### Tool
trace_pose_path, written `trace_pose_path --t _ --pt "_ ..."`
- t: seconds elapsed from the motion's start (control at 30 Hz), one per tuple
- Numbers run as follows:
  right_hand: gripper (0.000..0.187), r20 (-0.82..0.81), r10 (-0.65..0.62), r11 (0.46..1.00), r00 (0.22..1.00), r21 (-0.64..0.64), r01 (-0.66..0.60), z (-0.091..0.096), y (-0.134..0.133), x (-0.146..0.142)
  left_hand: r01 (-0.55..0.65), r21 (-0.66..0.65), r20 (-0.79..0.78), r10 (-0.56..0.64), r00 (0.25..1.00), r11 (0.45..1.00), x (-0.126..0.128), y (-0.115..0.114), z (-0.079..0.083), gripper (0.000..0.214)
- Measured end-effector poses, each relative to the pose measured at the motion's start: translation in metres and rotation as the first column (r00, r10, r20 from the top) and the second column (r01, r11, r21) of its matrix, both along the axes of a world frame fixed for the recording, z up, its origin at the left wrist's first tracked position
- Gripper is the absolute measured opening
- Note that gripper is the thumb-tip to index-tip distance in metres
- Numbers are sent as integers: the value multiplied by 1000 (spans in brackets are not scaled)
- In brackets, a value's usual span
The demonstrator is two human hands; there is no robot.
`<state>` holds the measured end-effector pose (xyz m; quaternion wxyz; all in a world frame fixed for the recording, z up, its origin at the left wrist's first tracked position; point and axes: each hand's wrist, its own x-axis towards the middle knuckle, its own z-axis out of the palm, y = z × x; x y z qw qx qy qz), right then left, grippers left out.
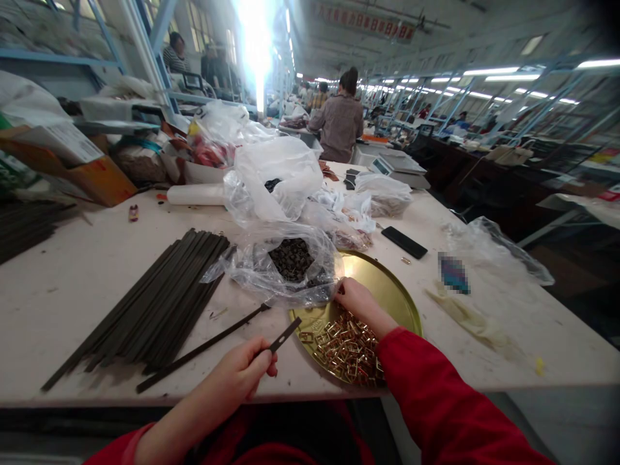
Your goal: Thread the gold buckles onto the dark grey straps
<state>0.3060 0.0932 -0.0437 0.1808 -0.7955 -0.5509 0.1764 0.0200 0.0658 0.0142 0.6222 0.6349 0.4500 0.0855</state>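
Observation:
My left hand (252, 368) pinches a short dark strap (285, 334) near the table's front edge; a slot shows near its upper end. My right hand (351, 297) reaches over the round gold tray (404, 303), its fingers curled together at the edge of a clear plastic bag (247, 278). What those fingers hold, if anything, is hidden. Below that hand lies a heap of gold metal buckles (346, 345) in the tray. Small dark pieces (290, 258) fill the open bag. One long dark strap (203, 349) lies between my left hand and a stack of similar straps (155, 300).
White plastic bags (276, 174) and a white roll (196, 195) crowd the table's back. A black flat object (404, 242) lies right of the tray, with clear film (508, 248) farther right. Cardboard boxes (92, 174) stand at left. A person (341, 119) sits ahead, back turned.

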Motion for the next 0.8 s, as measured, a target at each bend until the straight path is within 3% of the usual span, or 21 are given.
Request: trace_pose_path --t 0.2,0.33,0.37,0.43,0.5,0.53,0.67,0.8 --pt "6 -138 -42 996 990 74 53 13 -16 3 8 45 34 -10 999 999 -4 -5 2 26" --pt "18 -393 30 997 919 79 2 37 -50 -24 -35 114 63 28 998 993 0 -9 10 21" --pt "21 -512 57 996 857 84 -16 42 -58 -36 -48 138 78 37 996 989 2 -10 11 20" --pt "26 -800 84 995 593 97 -10 48 -73 -65 -75 193 109 55 993 978 6 -11 11 21" --pt "30 -926 86 996 368 90 -7 50 -82 -93 -112 248 153 76 985 962 8 -13 9 22" --pt "32 -940 93 996 327 92 -19 50 -86 -105 -125 274 171 80 982 954 7 -13 8 22" --pt "35 -920 170 985 354 152 -78 48 -92 -141 -110 363 114 73 991 925 -2 -17 8 19" --pt "34 -912 189 981 363 164 -100 51 -98 -151 -121 383 80 98 992 916 -16 -22 12 20"
